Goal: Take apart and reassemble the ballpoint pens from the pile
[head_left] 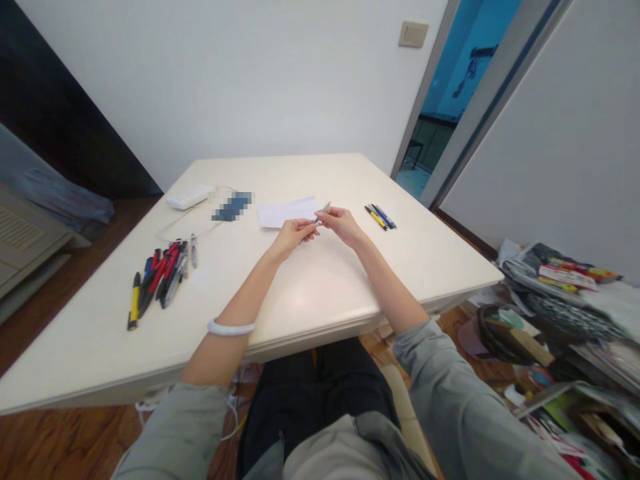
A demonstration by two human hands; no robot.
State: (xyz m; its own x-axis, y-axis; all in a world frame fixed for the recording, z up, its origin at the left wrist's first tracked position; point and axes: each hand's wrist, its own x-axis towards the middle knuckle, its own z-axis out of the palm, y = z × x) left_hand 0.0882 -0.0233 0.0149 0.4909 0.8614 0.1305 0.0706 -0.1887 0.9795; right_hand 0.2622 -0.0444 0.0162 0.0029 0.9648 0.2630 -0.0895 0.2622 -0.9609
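Observation:
A slim grey pen (325, 208) is held between both hands above the white table (320, 287). My left hand (295, 237) has its fingers closed round the lower end of the pen. Pinched at the upper part is my right hand (343, 225), thumb and fingertips on the barrel. Just behind the hands lies a sheet of white paper (285, 211). To the right rest a yellow pen (376, 217) and darker pens beside it, one of them a blue pen (384, 216). What the fingers cover of the held pen is hidden.
At the table's left is a pile of several pens (163, 273), red, black, grey and yellow. Behind it are a white power strip (189, 198) with a cable and a blurred-out dark blue object (233, 207). Stacked papers (575, 287) and a basket stand right of the table.

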